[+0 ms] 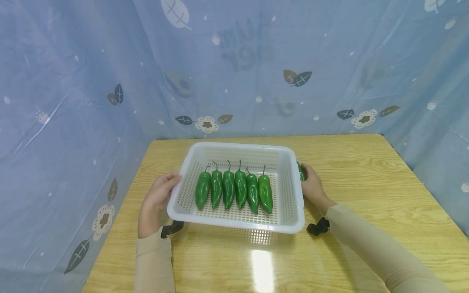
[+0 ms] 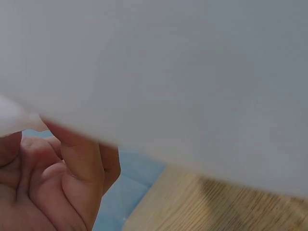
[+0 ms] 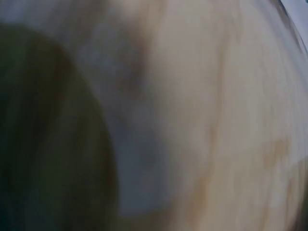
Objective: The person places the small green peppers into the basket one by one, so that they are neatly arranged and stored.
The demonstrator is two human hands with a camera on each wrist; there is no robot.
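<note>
In the head view, a white plastic basket point(image 1: 235, 224) holds several shiny green chili peppers point(image 1: 240, 189), lying side by side with stems toward the back. My left hand point(image 1: 158, 196) grips the basket's left rim, and the basket's underside shows above the table in front. From the left wrist view, the fingers curl up at the edge of the pale basket wall point(image 2: 192, 96). Beyond the right rim, my right hand point(image 1: 313, 188) holds another green chili pepper point(image 1: 301, 171), partly hidden by the basket. A dark green blurred shape point(image 3: 48, 130) fills the left of the right wrist view.
The basket is over a light wooden table point(image 1: 370, 187), with a bright reflection near the front. A blue leaf-patterned curtain point(image 1: 256, 81) hangs behind and along both sides. Black wrist-worn devices point(image 1: 318, 226) sit below the hands.
</note>
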